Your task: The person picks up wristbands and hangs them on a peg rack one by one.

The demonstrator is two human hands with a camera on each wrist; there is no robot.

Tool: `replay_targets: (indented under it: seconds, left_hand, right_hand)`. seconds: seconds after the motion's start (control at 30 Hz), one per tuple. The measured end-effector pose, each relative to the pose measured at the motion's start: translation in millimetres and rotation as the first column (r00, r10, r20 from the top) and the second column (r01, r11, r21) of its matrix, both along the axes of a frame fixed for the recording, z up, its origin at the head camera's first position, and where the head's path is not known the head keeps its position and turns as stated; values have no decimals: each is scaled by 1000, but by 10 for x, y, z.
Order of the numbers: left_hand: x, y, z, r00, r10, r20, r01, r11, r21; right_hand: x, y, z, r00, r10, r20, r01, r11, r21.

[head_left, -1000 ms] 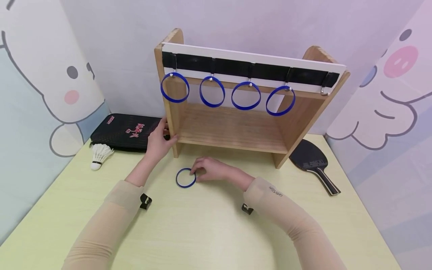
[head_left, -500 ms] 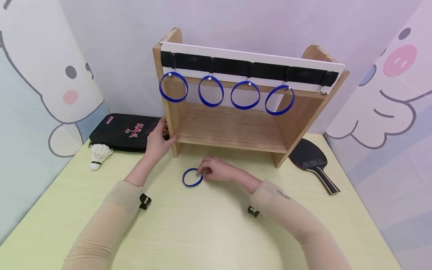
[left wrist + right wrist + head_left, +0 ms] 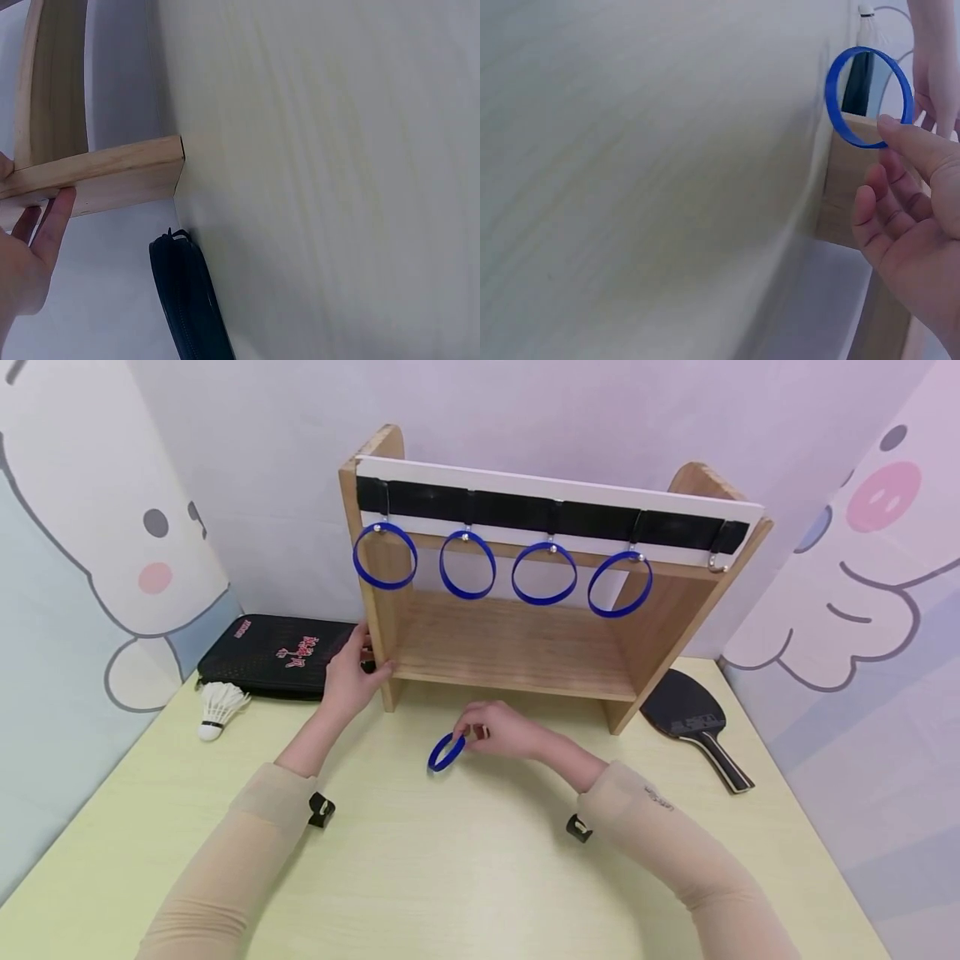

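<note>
My right hand (image 3: 502, 729) pinches a thin blue ring (image 3: 831, 97) between thumb and index finger; its other fingers curl loosely below in the right wrist view. In the head view this ring (image 3: 452, 757) is tilted, low over the table, in front of the wooden shelf (image 3: 517, 647). My left hand (image 3: 347, 677) grips the shelf's left side panel (image 3: 135, 159), thumb on one face and fingers on the other. Several matching blue rings (image 3: 543, 602) hang from hooks on the white and black rail (image 3: 510, 509). The rightmost hook (image 3: 717, 564) bears no ring.
A black zip case (image 3: 262, 652) lies left of the shelf, with a white shuttlecock (image 3: 221, 703) before it. To the right, a black table tennis bat (image 3: 686, 703) lies partly behind the shelf's side panel. Walls with cartoon figures enclose the pale table (image 3: 465, 877).
My right hand has drawn the blue ring rightward along the table and tipped it from flat to tilted. My left hand stays on the side panel.
</note>
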State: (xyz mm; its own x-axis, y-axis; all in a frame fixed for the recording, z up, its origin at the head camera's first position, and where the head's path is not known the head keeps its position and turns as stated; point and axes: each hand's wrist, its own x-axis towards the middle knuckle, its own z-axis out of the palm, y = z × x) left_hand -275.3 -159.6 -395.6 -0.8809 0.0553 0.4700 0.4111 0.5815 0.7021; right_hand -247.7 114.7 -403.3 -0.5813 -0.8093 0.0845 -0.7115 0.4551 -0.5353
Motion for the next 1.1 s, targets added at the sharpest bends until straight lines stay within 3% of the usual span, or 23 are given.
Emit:
replay_targets:
  seconds: [0.37, 0.7, 1.1]
  left_hand:
    - [4, 2, 11, 1000, -4, -3, 4, 1000, 1]
    - [3, -5, 12, 1000, -8, -2, 8, 1000, 9]
    - [-5, -12, -2, 1000, 0, 2, 0, 1000, 11]
  right_hand:
    - [74, 253, 196, 998, -32, -46, 32, 999, 4]
    - [171, 514, 393, 998, -42, -50, 39, 997, -69]
    - [350, 804, 885, 987, -120, -109, 99, 978, -182]
